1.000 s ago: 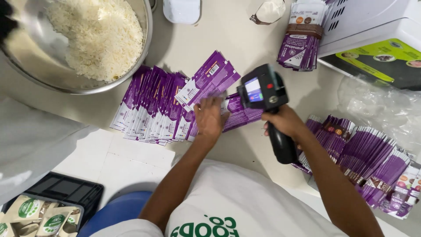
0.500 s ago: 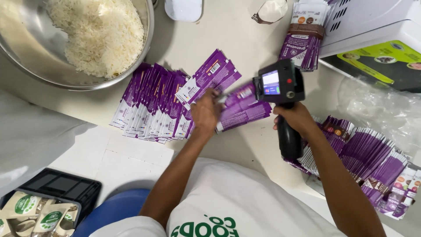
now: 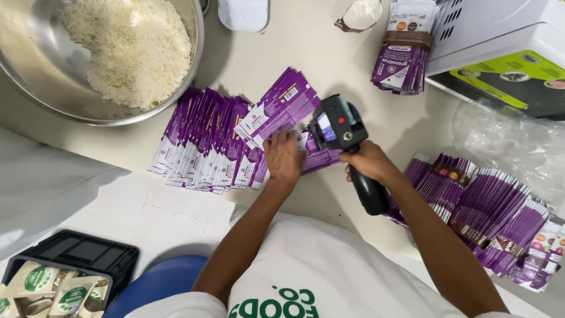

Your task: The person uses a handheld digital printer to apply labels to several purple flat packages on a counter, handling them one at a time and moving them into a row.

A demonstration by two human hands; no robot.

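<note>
Pressing flat on purple pouches (image 3: pixel 235 141) (pale counter (image 3: pixel 282 47)), left hand (image 3: pixel 283 158) unclenched; right hand (image 3: pixel 368 164) grasps handheld printer (image 3: pixel 344 138).

The person wears a white short-sleeved shirt (image 3: pixel 329 265). On its chest, at the near edge of the view, there is green printed lettering, seen upside down and cut off by the frame. The fabric is plain, with soft folds across the body. Both forearms are bare from above the elbow down to the wrist. The left hand (image 3: pixel 283 158) and the right hand (image 3: pixel 369 164) carry no gloves, and no rings, watch or bracelet can be seen on them.
</note>
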